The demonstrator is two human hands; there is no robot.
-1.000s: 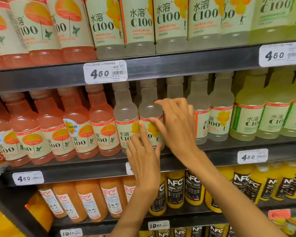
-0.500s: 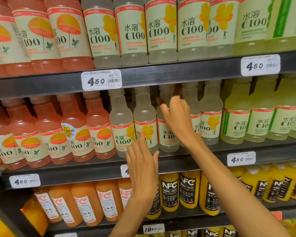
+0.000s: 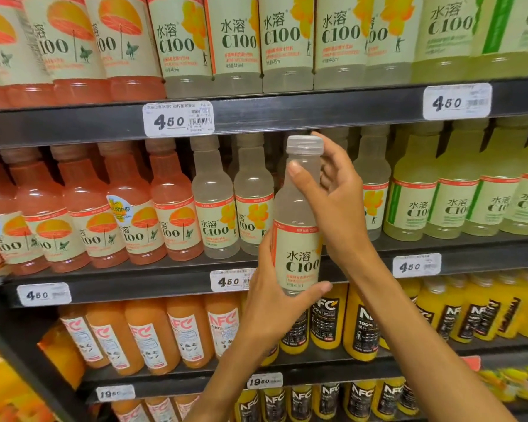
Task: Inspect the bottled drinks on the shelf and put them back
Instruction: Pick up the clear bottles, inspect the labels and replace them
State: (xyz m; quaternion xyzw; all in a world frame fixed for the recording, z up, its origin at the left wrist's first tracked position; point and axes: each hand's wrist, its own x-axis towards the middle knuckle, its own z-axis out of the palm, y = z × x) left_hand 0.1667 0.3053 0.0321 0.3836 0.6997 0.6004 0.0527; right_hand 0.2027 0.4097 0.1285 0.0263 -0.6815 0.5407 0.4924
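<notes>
Dark shelving (image 3: 333,112) fills the view in stacked tiers, each front edge carrying white price tags (image 3: 179,119) marked 4.50 or, lower down, 19.50. Nearest the camera, both forearms rise from the bottom edge. Left hand (image 3: 270,295) cups the base of the C100 bottle (image 3: 297,220), thumb across the lower label, fingers curled round the far side. Right hand (image 3: 336,193) grips the neck just under the grey cap, thumb on the front and fingers wrapped behind. This bottle is held upright, clear of the middle shelf and in front of its row, hiding the gap behind it. Just left stand two matching pale bottles (image 3: 215,208), then pink-orange grapefruit bottles (image 3: 110,214); to the right, pale green lime bottles (image 3: 457,190). Below sit orange NFC juice bottles (image 3: 153,336) and yellow NFC bottles (image 3: 363,327), partly blocked by the arms. Top tier holds more C100 bottles (image 3: 284,38), cut off at the frame
</notes>
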